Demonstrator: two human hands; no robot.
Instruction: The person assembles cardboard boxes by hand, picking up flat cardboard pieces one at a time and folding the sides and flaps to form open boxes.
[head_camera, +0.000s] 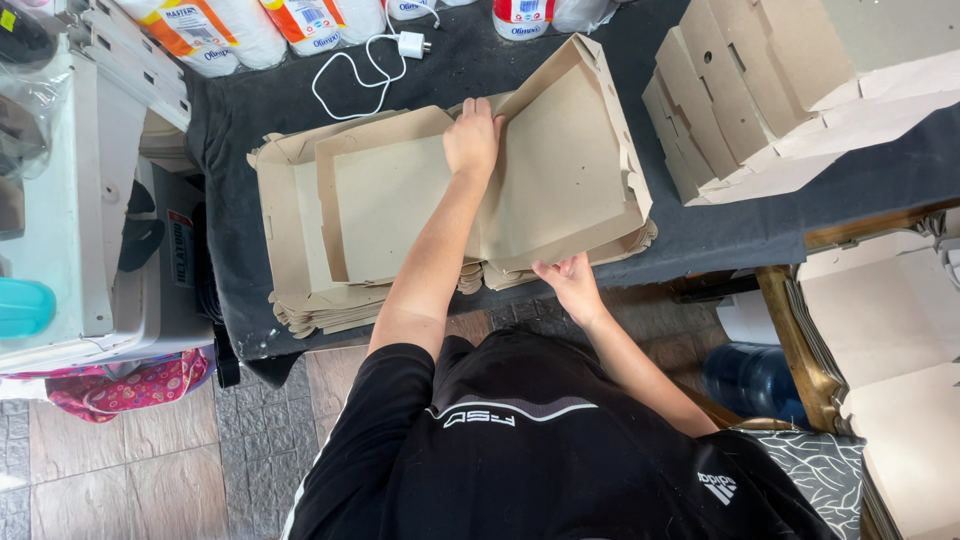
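Cardboard box blank (560, 170), half folded, lies on a stack of flat blanks (300, 290) on the dark-covered table (250, 110). Nearest, the right hand (568, 283) pinches its front edge; farther, the left hand (472, 140) grips the centre fold. Beyond lie a white charger cable (350, 75) and wrapped paper rolls (230, 30).

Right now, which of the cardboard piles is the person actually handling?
The flat cardboard box blank atop the middle stack: left hand and right hand grip it. The folded boxes at the right lie untouched.

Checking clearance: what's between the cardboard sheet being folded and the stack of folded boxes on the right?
Head view: only bare dark table cover between cardboard sheet and box stack.
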